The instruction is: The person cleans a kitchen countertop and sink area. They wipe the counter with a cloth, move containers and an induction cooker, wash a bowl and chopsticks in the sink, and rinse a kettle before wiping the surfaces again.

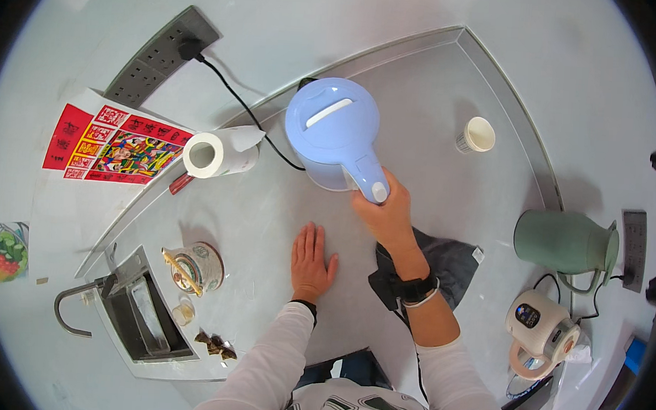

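My right hand (387,211) is closed around the handle of a light blue electric kettle (333,123), whose lid is closed. The kettle is at the back of the counter, with a black cord running from near it to a wall socket; whether it rests on its base cannot be told. My left hand (312,263) lies palm down on the grey counter, fingers apart, holding nothing. Beneath my right wrist lies a dark grey cloth (454,263). A small white cup (477,136) stands at the back right.
A paper towel roll (218,153), a ceramic teapot with a yellow handle (197,267), a small glass cup (183,313) and a sink with a curved faucet (77,291) are on the left. On the right are a green jug (565,242) and a cream electric kettle (540,325). A socket strip (145,64) is behind.
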The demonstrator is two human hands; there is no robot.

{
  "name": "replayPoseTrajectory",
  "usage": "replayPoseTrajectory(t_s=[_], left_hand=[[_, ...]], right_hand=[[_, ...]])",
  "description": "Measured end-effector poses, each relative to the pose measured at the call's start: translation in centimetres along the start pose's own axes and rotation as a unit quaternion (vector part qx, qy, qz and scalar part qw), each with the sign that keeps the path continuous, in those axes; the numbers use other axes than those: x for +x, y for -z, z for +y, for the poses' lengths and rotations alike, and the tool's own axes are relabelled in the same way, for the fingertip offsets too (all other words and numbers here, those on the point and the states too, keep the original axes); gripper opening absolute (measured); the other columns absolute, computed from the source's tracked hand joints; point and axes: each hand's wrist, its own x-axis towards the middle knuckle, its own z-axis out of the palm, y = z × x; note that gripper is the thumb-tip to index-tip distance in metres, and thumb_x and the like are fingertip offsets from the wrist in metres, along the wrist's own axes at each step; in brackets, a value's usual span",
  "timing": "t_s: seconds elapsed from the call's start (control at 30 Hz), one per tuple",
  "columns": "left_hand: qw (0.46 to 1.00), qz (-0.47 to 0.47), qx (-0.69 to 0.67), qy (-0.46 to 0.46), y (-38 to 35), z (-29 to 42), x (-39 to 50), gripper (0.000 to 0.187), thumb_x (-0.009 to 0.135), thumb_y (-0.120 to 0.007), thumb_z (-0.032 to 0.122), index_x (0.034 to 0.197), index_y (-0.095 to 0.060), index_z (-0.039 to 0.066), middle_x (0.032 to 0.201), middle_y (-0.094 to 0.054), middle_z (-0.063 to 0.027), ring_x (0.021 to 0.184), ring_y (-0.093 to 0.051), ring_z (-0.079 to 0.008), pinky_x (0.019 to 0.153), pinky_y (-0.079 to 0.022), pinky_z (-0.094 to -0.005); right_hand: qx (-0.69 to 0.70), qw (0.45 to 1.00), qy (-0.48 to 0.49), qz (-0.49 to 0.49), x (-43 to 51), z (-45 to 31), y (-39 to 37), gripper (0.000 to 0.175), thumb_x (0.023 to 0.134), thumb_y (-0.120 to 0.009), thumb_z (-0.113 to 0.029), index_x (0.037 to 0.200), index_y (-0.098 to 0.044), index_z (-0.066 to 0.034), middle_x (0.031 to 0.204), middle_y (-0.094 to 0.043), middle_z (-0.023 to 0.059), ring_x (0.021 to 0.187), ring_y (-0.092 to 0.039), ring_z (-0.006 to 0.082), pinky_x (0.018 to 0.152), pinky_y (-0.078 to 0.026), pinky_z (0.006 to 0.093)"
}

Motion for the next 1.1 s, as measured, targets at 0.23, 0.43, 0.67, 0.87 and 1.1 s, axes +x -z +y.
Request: replayPoseTrajectory(t_s=[0.23,0.43,0.67,0.87,1.1], left_hand=[[1.000,-0.006,0.001,0.020,0.3,0.2,-0.8,0.070,0.093,-0.056,0.037,0.152,-0.034,0.006,0.159,-0.030,-0.0145,0.147,-0.027,-0.0325,0.120,-0.022,-0.0470],[1.000,-0.010,0.011,0.017,1.3,-2.3,-1.9,0.070,0.093,-0.056,0.037,0.151,-0.035,0.006,0.159,-0.030,-0.0146,0.147,-0.028,-0.0318,0.120,-0.023,-0.0466],[0.998,0.037,-0.046,-0.004,1.9,-3.4,-2.8,0.069,0.092,-0.058,0.034,0.150,-0.035,0.004,0.158,-0.032,-0.0156,0.145,-0.030,-0.0316,0.120,-0.024,-0.0459],[0.992,0.059,-0.107,-0.013,3.2,-4.2,-6.4,0.065,0.092,-0.062,0.030,0.148,-0.040,0.006,0.155,-0.037,-0.0152,0.143,-0.033,-0.0321,0.118,-0.028,-0.0446],[0.922,0.091,-0.376,0.033,13.2,-7.0,-18.8,0.040,0.093,-0.063,0.012,0.131,-0.056,0.004,0.137,-0.053,-0.0165,0.128,-0.048,-0.0313,0.107,-0.040,-0.0427]], right_hand=[[0.068,0.991,-0.053,-0.105,-0.4,-2.8,0.9,0.023,0.080,-0.072,-0.012,0.097,-0.063,0.0000,0.078,-0.063,-0.0007,0.072,-0.054,0.0076,0.065,-0.048,0.0268],[-0.010,1.000,-0.026,-0.001,-2.0,-2.0,-2.1,0.012,0.079,-0.071,-0.003,0.086,-0.061,-0.0025,0.072,-0.054,-0.0038,0.066,-0.050,0.0069,0.062,-0.046,0.0260],[0.215,0.976,0.012,0.041,-6.2,-5.0,-0.3,0.007,0.074,-0.066,-0.002,0.075,-0.061,0.0027,0.065,-0.057,0.0054,0.058,-0.058,0.0155,0.061,-0.051,0.0327],[0.175,0.977,0.120,-0.005,-14.0,-10.7,1.2,0.026,0.085,-0.065,-0.019,0.077,-0.055,0.0034,0.059,-0.050,0.0071,0.051,-0.047,0.0175,0.055,-0.048,0.0360],[0.205,0.959,0.094,-0.170,-25.4,-19.1,-0.1,0.065,0.095,-0.043,-0.060,0.079,-0.053,0.0027,0.055,-0.047,0.0087,0.049,-0.045,0.0207,0.049,-0.038,0.0331]])
